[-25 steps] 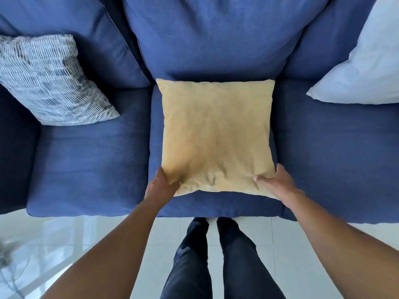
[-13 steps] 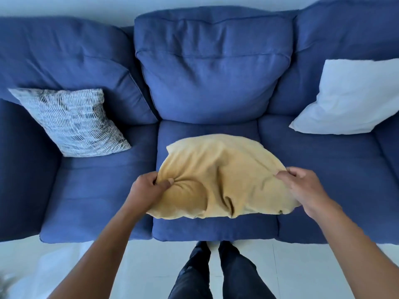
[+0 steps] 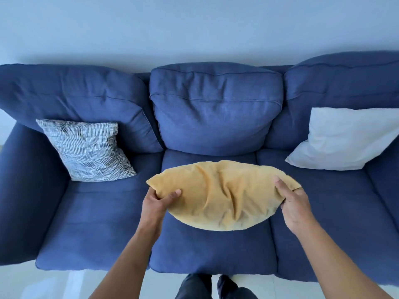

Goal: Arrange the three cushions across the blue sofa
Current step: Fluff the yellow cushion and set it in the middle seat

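- Pale blue-grey wall (image 3: 194, 26) fills the top of your view, plain and bare, running behind the whole width of the seat.
- Below it the blue sofa (image 3: 95, 216) spans the frame from edge to edge, with three back pads and three seat pads; a strip of light floor (image 3: 54, 283) shows along its front.
- Your white cushion (image 3: 347, 139) leans against the right back pad, its lower corner resting on the right seat.
- Your patterned cushion (image 3: 88, 149), grey with fine white lines, stands tilted on the left seat, propped against the left back pad and close to the armrest.
- The yellow cushion (image 3: 222, 197) is over the middle seat pad, between the other two and well apart from both. It is bunched and creased into a rounded, sagging shape, and whether its underside touches the seat cannot be told.
- Your left hand (image 3: 157, 201) is closed on the yellow cushion's left corner, thumb on top and fingers tucked beneath.
- Your right hand (image 3: 293, 203) pinches the right corner, fingers pressed into the fabric.
- Your dark trouser legs (image 3: 203, 288) show at the bottom edge, in front of the middle seat.
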